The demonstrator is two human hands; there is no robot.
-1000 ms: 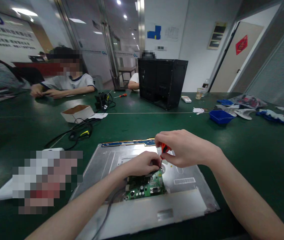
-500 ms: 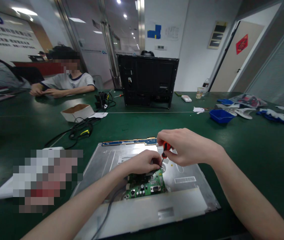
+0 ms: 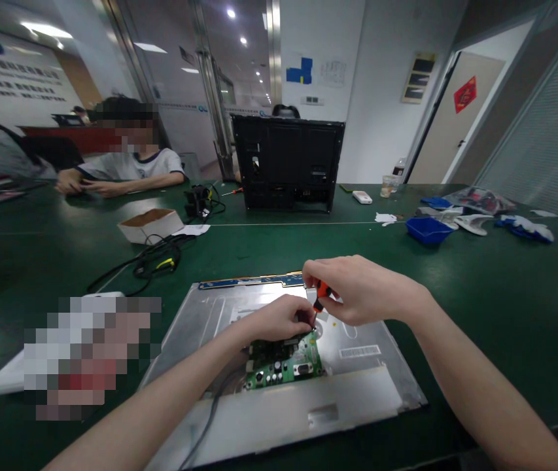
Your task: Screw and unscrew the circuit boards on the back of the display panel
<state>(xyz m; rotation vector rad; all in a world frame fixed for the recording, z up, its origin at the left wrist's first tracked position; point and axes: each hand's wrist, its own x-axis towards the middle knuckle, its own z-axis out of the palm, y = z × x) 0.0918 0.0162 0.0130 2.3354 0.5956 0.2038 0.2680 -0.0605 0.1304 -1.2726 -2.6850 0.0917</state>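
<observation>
A grey metal monitor back panel (image 3: pixel 367 379) lies flat on the green table (image 3: pixel 479 301) in front of me. A green circuit board (image 3: pixel 283 369) sits on its middle. My right hand (image 3: pixel 357 288) is closed round a small screwdriver with an orange handle (image 3: pixel 322 291), its tip pointing down at the board's far corner. My left hand (image 3: pixel 273 320) rests on the board's far edge with fingers pinched next to the screwdriver tip; what it pinches is hidden. A grey cable (image 3: pixel 210 418) runs from the board toward me.
A black monitor shell (image 3: pixel 286 163) stands upright across the table. A white cardboard box (image 3: pixel 148 224), black cables (image 3: pixel 156 261), a blue tray (image 3: pixel 426 229) and gloves (image 3: pixel 524 226) lie further off. A person in a white shirt (image 3: pixel 131 163) sits at the far left.
My hands stayed at the board's corner, the right one shifting slightly on the screwdriver. The black shell across the table was turned by someone from an angle to face me squarely.
</observation>
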